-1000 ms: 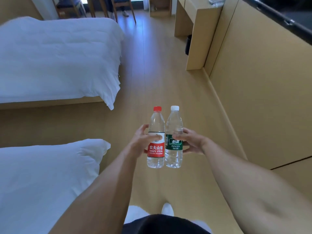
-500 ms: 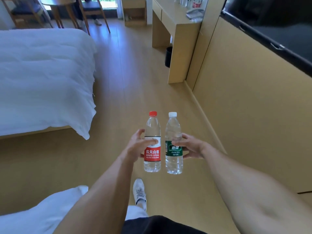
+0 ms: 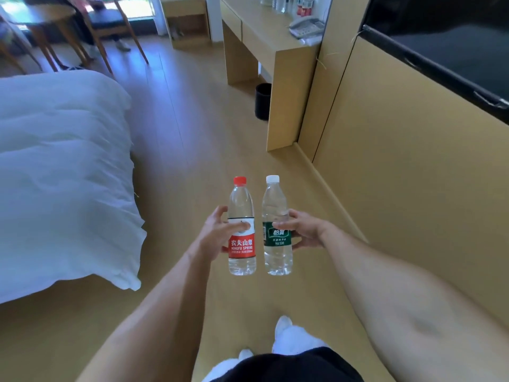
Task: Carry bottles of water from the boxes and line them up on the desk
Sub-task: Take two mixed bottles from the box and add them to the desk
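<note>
The left hand is wrapped around the red-label bottle, with the thumb across the label and the fingers curled behind it. The right hand holds the green-label bottle the same way, gripping it around the middle. Both bottles stand straight up, side by side and just apart, out in front of the person's body above the wood floor. Held by the middle and kept upright like this, they are probably easy to set down on their bottoms.

The desk is ahead and to the right, against the wall, well apart from the hands. At its far end there seem to be more bottles in a row, but they are cut off at the top edge, so it is hard to be sure. A white phone sits on the desk too. A white bed is on the left. The two bottles are not yet on the desk.
</note>
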`<state>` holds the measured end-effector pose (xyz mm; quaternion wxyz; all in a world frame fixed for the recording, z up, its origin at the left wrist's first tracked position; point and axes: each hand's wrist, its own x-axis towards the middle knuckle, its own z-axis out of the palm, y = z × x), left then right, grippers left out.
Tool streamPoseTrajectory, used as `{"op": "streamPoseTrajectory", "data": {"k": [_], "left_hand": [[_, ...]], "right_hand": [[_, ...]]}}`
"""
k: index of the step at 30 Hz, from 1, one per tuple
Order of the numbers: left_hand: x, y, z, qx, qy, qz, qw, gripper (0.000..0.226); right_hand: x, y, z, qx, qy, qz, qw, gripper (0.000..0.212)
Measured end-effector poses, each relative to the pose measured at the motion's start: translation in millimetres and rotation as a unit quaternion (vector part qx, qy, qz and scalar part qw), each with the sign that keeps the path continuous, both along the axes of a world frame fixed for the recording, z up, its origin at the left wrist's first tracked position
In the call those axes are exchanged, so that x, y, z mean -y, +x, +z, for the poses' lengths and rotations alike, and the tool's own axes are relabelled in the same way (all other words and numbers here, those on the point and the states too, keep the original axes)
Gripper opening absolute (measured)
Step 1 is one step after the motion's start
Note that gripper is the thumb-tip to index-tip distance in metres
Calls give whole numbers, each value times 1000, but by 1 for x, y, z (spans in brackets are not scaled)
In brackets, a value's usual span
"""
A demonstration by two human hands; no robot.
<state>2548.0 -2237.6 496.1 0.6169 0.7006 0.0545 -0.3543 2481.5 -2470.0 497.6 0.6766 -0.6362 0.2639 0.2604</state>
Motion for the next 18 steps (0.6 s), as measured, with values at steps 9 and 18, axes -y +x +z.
{"op": "streamPoseTrajectory", "data": {"k": [9, 18], "left_hand": [[15, 149, -14, 9, 32, 50, 998, 65], [39, 319, 3, 17, 22, 91, 995, 66]], "right_hand": [[21, 166, -20, 6, 21, 28, 999, 54], [48, 361, -14, 6, 43, 74, 996, 57]]}}
